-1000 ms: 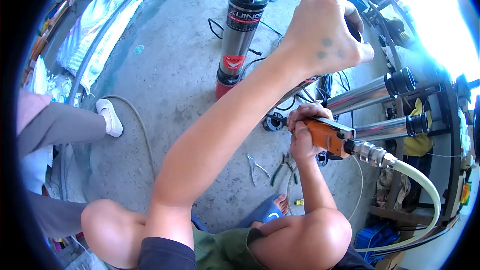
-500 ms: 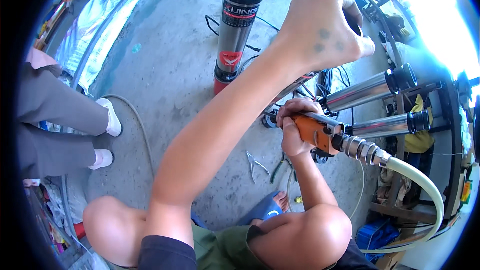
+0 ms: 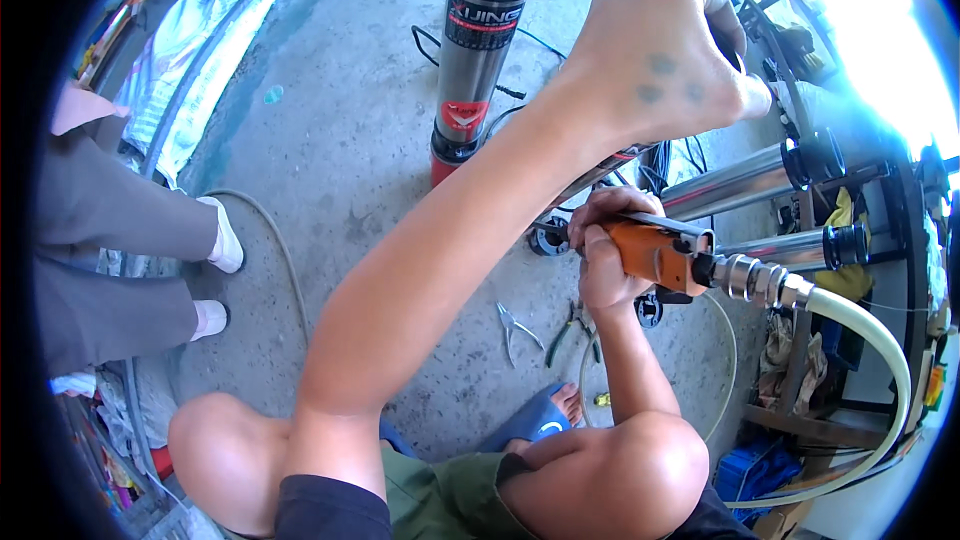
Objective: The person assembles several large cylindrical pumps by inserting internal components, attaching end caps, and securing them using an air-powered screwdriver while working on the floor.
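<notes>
My left hand (image 3: 670, 55) is closed round a dark round end, its fingers curled over the top. Beneath that wrist shows part of a steel pump cylinder (image 3: 600, 175), mostly hidden by my arm; the dark end looks like its upper part. My right hand (image 3: 615, 250) grips an orange air tool (image 3: 655, 255), with metal fittings and a pale hose (image 3: 880, 340) at its back. The tool's front points toward the lower end of the cylinder, beside a black round fitting (image 3: 548, 237). My left forearm crosses above the right hand.
An upright steel pump (image 3: 470, 70) with a red base stands ahead. Two steel cylinders (image 3: 735, 180) lean at the right by a rack. Pliers (image 3: 520, 333) and green-handled pliers (image 3: 570, 335) lie on the concrete floor. At left stands another person in grey trousers (image 3: 120, 200).
Both my hands have shifted slightly right, the left still gripping the dark end and the right still holding the air tool. The hose has swung right with it.
</notes>
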The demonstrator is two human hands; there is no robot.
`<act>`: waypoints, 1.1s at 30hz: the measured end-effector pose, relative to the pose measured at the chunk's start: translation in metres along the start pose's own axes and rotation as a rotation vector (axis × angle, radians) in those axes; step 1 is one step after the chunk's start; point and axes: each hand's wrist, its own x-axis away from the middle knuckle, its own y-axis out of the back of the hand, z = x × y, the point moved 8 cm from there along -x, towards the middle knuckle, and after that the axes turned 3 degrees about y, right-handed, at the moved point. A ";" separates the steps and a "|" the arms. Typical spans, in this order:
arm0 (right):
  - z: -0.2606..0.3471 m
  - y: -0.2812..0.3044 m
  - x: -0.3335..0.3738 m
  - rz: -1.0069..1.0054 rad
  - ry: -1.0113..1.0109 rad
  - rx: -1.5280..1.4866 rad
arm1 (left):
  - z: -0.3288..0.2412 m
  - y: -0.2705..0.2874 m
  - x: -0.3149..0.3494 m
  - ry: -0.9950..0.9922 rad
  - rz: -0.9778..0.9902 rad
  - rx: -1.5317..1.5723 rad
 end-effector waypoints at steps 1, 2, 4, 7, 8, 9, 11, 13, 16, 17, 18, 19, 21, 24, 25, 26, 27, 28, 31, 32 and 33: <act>0.001 0.000 -0.001 -0.035 -0.016 -0.083 | -0.001 -0.001 0.000 -0.012 0.002 0.001; 0.001 -0.002 -0.002 -0.069 -0.035 -0.172 | 0.000 -0.001 0.000 -0.008 -0.007 -0.007; 0.000 -0.003 0.000 -0.052 -0.016 -0.156 | 0.002 0.000 0.001 0.001 -0.024 -0.025; -0.007 0.005 0.006 0.010 0.022 0.013 | 0.002 0.000 0.001 0.054 -0.029 -0.015; -0.007 0.003 0.005 -0.004 0.004 -0.011 | 0.002 0.000 0.002 0.051 -0.004 -0.019; -0.005 -0.001 0.003 -0.017 -0.014 -0.036 | 0.001 0.000 0.002 0.048 0.021 -0.023; -0.006 0.000 0.003 -0.028 -0.035 -0.047 | -0.007 0.004 0.007 0.041 0.073 0.023; -0.005 0.001 0.004 -0.025 -0.034 -0.016 | -0.026 0.017 0.011 0.062 0.119 0.118; -0.002 -0.006 0.004 0.014 0.017 -0.002 | -0.022 0.019 0.010 0.182 0.148 0.218; -0.002 -0.006 0.003 0.055 0.054 0.072 | -0.022 0.020 0.009 0.202 0.141 0.230; -0.002 -0.008 0.004 0.069 0.085 0.070 | -0.024 0.021 0.011 0.183 0.115 0.212; -0.002 -0.009 0.007 0.082 0.110 0.069 | -0.023 0.021 0.011 0.181 0.111 0.213; 0.001 -0.010 0.006 0.083 0.113 0.058 | -0.017 0.018 0.007 0.184 0.135 0.233; 0.000 -0.006 0.003 0.058 0.101 0.057 | -0.013 0.014 0.002 0.230 0.110 0.208; -0.001 -0.003 0.002 0.046 0.091 0.060 | -0.013 0.011 0.004 0.249 0.031 0.167; -0.001 0.001 0.002 0.031 0.077 0.072 | -0.013 0.005 0.010 0.263 -0.044 0.133; -0.006 0.003 0.004 -0.040 0.008 -0.010 | -0.014 0.003 0.014 0.275 -0.145 0.082; -0.010 0.010 0.005 -0.113 -0.058 -0.092 | -0.013 0.000 0.016 0.283 -0.209 0.060; 0.005 0.020 -0.001 -0.190 -0.105 -0.126 | -0.017 0.005 0.007 0.349 -0.135 0.037; 0.008 0.027 0.001 -0.236 -0.141 -0.154 | -0.012 0.004 0.006 0.264 -0.099 0.136; 0.007 0.037 0.000 -0.261 -0.113 -0.196 | -0.008 -0.001 0.005 0.256 0.040 0.208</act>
